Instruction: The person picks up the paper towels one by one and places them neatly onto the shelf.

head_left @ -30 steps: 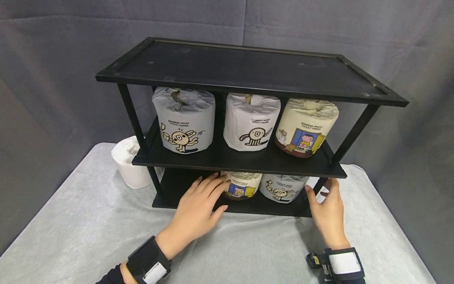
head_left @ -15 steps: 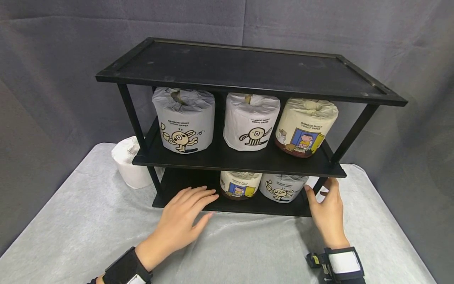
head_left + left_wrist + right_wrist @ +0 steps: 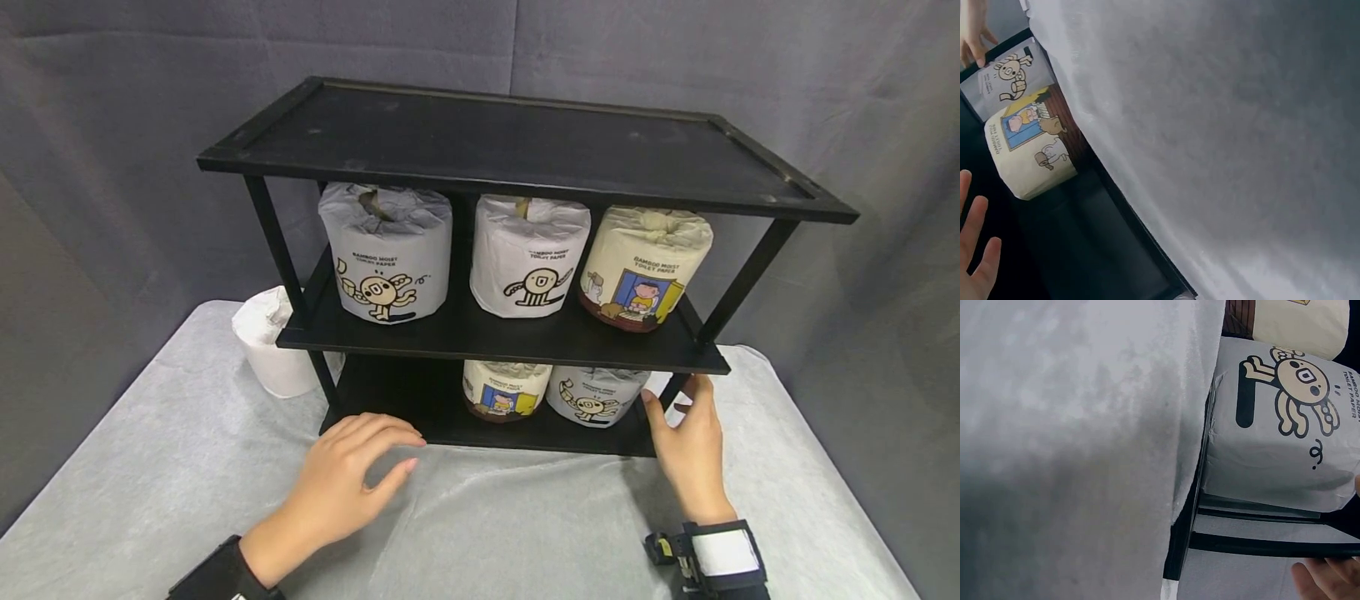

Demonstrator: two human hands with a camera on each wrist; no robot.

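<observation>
A black three-tier shelf (image 3: 517, 142) holds wrapped toilet paper rolls. On its lower tier stand a cream toilet paper roll (image 3: 507, 392) and, to its right, a white one (image 3: 596, 397). My left hand (image 3: 341, 475) is before the lower tier's left front edge, fingers loosely bent, holding nothing. In the left wrist view, spread fingers of the left hand (image 3: 975, 250) show, apart from the cream roll. My right hand (image 3: 693, 442) grips the lower right post (image 3: 674, 388), thumb on the inner side, fingers outside. The right wrist view shows its fingertips (image 3: 1322, 575) by that post.
On the middle tier stand two white rolls (image 3: 386, 258) (image 3: 528, 258) and a cream roll (image 3: 647, 267). Another white roll (image 3: 273, 346) sits on the cloth-covered table (image 3: 525, 533) left of the shelf. Grey curtain (image 3: 600, 50) hangs behind.
My left hand has drawn away from the cream roll on the lower tier, back toward the lower left. My right hand has stayed at the post.
</observation>
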